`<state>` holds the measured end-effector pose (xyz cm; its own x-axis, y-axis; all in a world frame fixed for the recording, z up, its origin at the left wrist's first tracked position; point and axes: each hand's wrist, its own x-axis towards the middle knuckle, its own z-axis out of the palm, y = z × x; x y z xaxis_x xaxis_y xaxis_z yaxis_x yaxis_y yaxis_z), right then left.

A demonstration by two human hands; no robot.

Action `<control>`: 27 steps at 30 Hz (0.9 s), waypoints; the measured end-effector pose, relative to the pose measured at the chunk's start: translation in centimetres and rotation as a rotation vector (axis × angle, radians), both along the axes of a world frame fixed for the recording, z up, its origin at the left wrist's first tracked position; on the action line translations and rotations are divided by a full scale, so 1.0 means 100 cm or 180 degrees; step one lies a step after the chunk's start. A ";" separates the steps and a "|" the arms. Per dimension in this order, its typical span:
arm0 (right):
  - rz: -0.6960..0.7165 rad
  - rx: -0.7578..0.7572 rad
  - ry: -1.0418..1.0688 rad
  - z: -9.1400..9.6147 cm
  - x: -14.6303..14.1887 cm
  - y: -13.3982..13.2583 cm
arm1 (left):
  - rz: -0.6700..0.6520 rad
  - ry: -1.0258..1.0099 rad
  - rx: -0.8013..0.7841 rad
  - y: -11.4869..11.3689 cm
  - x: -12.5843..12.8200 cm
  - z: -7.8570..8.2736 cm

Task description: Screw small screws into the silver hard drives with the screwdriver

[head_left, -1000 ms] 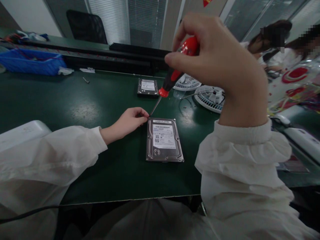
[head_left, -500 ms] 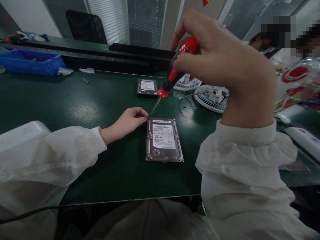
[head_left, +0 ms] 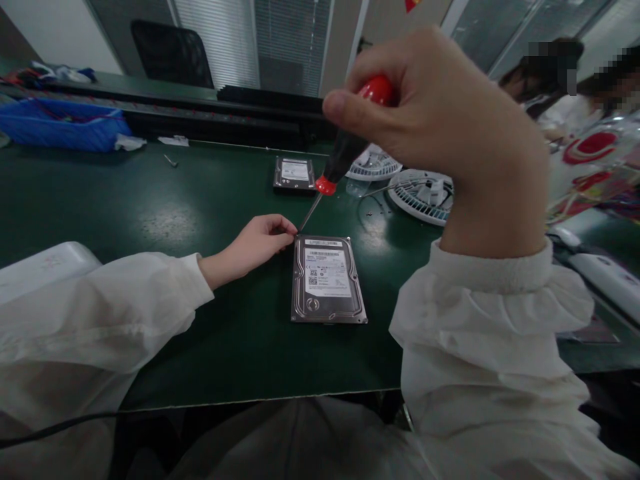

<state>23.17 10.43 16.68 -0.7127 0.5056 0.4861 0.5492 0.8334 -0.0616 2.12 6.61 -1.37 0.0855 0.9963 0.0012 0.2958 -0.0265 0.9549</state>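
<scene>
A hard drive [head_left: 327,277] lies label up on the green table in front of me. My right hand [head_left: 410,107] is closed round the red and black handle of a screwdriver [head_left: 343,157], which slants down to the drive's far left corner. At that corner, my left hand [head_left: 265,243] has its thumb and fingertips drawn together beside the screwdriver's tip. What those fingertips pinch, if anything, is too small to see. A second hard drive [head_left: 294,175] rests farther back, behind the shaft.
White round fan-like grilles [head_left: 423,197] and small loose screws [head_left: 370,213] lie at the right rear. A blue bin [head_left: 65,127] stands at far left. One small metal piece [head_left: 171,161] is on the table [head_left: 225,360]. People sit at upper right.
My right hand has turned about the screwdriver's handle, its thumb swinging outward to the left and up. The left hand and both drives have stayed in place.
</scene>
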 end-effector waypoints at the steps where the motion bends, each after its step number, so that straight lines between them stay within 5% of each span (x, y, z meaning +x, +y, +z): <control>1: -0.0044 0.0028 0.0032 0.000 0.000 0.001 | 0.0007 0.0020 -0.0008 0.000 0.000 0.000; 27: 0.0050 0.0162 0.0045 -0.004 -0.003 0.002 | 0.0007 0.0066 -0.0016 0.000 0.000 0.001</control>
